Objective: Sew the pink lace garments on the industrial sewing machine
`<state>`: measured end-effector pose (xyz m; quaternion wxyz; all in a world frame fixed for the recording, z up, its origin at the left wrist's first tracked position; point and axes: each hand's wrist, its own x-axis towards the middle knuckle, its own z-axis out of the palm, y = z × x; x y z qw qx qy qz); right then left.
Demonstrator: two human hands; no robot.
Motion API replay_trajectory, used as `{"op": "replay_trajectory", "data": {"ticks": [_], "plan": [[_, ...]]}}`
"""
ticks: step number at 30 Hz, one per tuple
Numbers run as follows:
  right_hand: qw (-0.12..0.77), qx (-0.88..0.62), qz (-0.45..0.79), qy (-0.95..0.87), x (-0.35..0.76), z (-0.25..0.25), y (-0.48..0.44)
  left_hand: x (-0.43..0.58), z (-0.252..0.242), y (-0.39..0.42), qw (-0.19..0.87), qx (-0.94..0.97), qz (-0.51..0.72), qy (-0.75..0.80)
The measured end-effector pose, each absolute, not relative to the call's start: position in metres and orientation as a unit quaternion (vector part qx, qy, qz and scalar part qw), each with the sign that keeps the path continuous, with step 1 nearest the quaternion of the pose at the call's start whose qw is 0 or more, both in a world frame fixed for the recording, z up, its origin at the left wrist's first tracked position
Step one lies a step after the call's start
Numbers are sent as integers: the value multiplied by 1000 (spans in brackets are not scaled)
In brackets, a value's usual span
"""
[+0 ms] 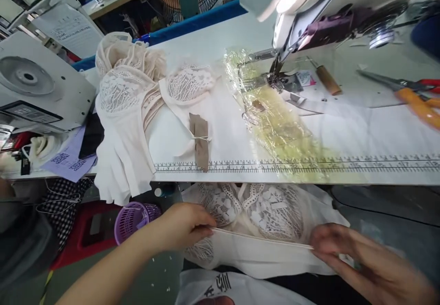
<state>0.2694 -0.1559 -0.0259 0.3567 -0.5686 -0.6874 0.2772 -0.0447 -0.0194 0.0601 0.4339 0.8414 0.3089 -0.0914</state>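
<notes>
A cream lace bra (275, 213) lies across my lap, just below the table's front edge. My left hand (194, 224) pinches the bra's lower band at its left part. At the right end of the same band, my right hand (337, 245) grips the edge between thumb and fingers, slightly blurred. Between both hands the band edge runs nearly straight. The lace cups face up above it. On the table to the left rests a stack of similar bras (120, 98), with one more lace cup (189, 85) beside it.
A sewing machine (278, 62) stands at the back right, with yellowish clear plastic film (275, 117) under its needle area. Orange-handled scissors (412, 98) and a wooden-handled tool (328, 80) lie right. A printed ruler (233, 166) follows the table edge. A purple basket (125, 222) stands below left.
</notes>
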Motion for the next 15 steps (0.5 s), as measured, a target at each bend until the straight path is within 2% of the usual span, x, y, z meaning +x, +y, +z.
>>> {"op": "replay_trajectory", "data": {"ticks": [4,15], "plan": [[326,-523,353,-704,271,-23,-149,-42,63,-16,414,856,-93,296],[268,-563,408,-667,262,9,-126,-32,63,-15,404,823,-144,372]]}}
